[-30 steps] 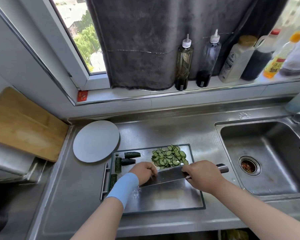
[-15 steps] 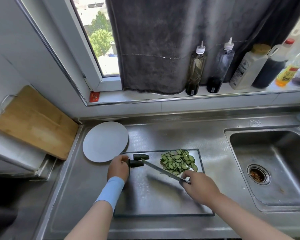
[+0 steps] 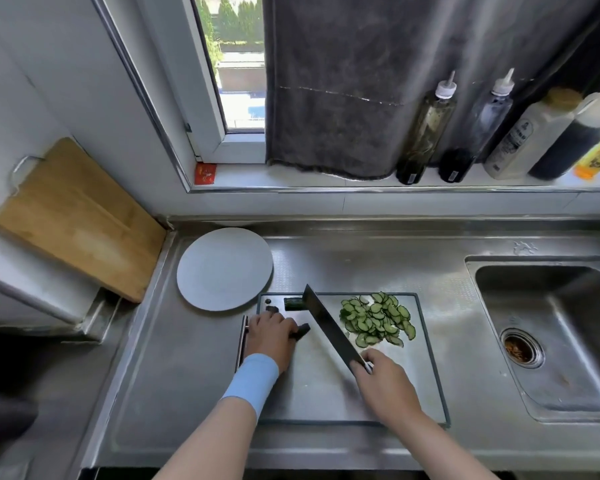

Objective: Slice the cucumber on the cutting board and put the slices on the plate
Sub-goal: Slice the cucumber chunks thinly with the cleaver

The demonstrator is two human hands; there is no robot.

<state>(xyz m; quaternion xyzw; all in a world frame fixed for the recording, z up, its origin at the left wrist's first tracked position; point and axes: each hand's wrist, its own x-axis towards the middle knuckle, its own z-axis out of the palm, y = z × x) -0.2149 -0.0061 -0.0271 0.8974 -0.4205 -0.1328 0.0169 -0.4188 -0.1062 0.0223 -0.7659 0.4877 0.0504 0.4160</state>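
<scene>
A person's right hand [image 3: 385, 386] is wrapped tight round the handle of a broad steel-bladed cleaver [image 3: 326, 323], whose blade slants up and away to the left over a grey rectangular cutting board with a dark rim [image 3: 326, 393]. The left hand [image 3: 272, 336], above a light blue wristband [image 3: 253, 379], curls its fingers over a dark green cucumber piece [image 3: 303, 330] at the board's left side, just beside the blade. A second short cucumber stub [image 3: 293, 303] lies at the board's far left corner, partly behind the cleaver's tip. A heap of thin green cucumber slices [image 3: 374, 320] sits on the far right part of the board, on the other side of the blade. The round grey plate [image 3: 224, 268] rests on the stainless steel counter [image 3: 187, 375] just beyond the board's left corner, with no slices on it. A steel sink [image 3: 551, 341] lies to the right, and a wooden board [image 3: 73, 216] leans against the wall at left.
</scene>
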